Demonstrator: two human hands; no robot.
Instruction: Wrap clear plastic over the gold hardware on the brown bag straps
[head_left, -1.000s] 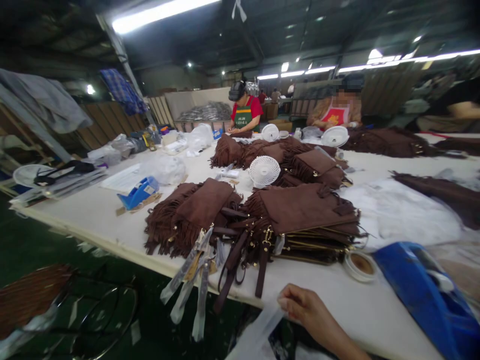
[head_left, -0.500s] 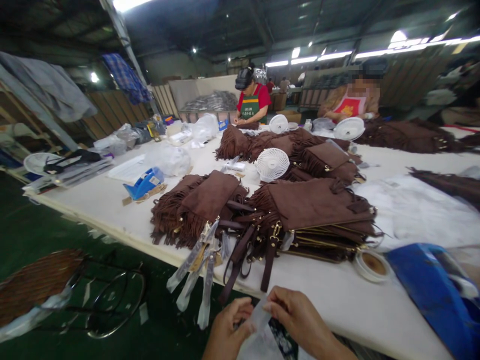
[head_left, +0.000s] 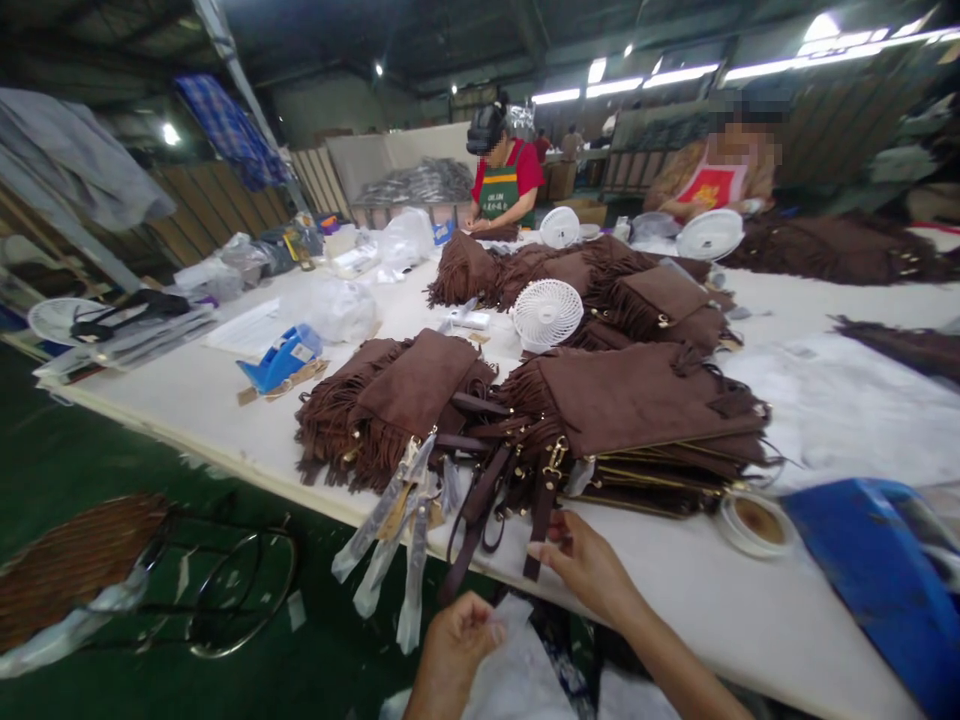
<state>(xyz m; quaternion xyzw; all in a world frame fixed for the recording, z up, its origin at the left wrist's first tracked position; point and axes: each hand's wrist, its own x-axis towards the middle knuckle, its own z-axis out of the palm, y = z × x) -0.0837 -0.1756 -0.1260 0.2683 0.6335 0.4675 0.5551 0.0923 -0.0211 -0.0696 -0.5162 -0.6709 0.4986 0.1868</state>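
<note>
My left hand (head_left: 461, 640) pinches the upper edge of a thin, clear plastic sleeve (head_left: 517, 665), which hangs below the table edge. My right hand (head_left: 585, 565) is at the lower part of a brown wrist strap (head_left: 538, 530), thumb across its front and fingers curled at its right side. This strap hangs by a gold clasp (head_left: 555, 458) from a stack of brown fringed bags (head_left: 630, 400). To the left lies a second pile of fringed bags (head_left: 412, 385). Several straps there are covered in clear plastic sleeves (head_left: 411, 590) and dangle over the edge.
A blue tape dispenser (head_left: 281, 358) stands on the table's left, and a large blue object (head_left: 862, 570) at right beside a tape roll (head_left: 757, 522). A white fan (head_left: 547, 315) stands behind the bags. Two co-workers sit across the table. A wicker-seated stool (head_left: 82, 550) is at lower left.
My right hand has left the plastic sleeve and moved up to the brown strap. My left hand keeps the sleeve. The view has shifted slightly.
</note>
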